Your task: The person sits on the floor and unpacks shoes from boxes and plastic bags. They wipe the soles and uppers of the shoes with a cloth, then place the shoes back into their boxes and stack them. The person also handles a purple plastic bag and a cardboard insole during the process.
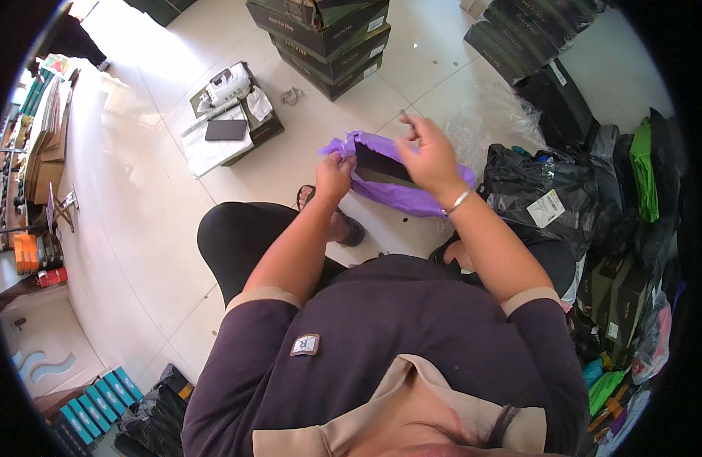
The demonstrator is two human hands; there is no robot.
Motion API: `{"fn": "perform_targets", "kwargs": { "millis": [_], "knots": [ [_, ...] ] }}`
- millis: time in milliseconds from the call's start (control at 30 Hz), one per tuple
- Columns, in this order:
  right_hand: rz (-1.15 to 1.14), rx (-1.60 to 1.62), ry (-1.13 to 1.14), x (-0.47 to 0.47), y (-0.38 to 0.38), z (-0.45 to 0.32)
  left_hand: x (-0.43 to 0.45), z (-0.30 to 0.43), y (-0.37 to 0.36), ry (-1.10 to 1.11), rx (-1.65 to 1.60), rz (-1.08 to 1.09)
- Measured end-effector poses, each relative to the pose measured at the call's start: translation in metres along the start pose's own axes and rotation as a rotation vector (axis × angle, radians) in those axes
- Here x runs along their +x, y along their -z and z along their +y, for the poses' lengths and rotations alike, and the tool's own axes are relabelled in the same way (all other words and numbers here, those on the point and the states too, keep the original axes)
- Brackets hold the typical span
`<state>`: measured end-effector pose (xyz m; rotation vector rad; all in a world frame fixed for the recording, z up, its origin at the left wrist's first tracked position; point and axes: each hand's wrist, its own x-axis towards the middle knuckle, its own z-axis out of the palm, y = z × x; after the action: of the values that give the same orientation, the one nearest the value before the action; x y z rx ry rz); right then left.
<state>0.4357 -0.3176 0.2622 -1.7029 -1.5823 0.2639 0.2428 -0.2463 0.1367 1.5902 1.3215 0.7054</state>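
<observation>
A purple plastic bag [405, 200] lies around a dark box [379, 163] on the floor in front of my feet. The bag's opening leaves part of the box's dark surface showing. My left hand [334, 174] pinches the gathered plastic at the bag's left end. Over the right part of the bag hovers my right hand [428, 154], slightly blurred, its fingers bent. A small dark tip shows by the right fingertips; whether it is a held item is unclear.
Stacked shoeboxes [331, 57] stand ahead. Left of them, a box [265, 130] carries a label printer [229, 84], papers and a dark phone-like slab [226, 130]. Black plastic parcels [542, 188] crowd my right side, near clear wrap [471, 128]. Teal boxes [102, 400] line the lower left.
</observation>
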Motion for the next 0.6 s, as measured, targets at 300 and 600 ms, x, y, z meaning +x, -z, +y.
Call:
{"fn": "perform_targets", "kwargs": {
  "millis": [300, 600],
  "knots": [
    [-0.284, -0.316, -0.113, 0.042, -0.073, 0.049, -0.018, -0.014, 0.013, 0.071, 0.058, 0.142],
    [-0.375, -0.258, -0.468, 0.044, -0.087, 0.108, 0.003, -0.078, 0.029, 0.480, 0.284, 0.324]
  ]
}}
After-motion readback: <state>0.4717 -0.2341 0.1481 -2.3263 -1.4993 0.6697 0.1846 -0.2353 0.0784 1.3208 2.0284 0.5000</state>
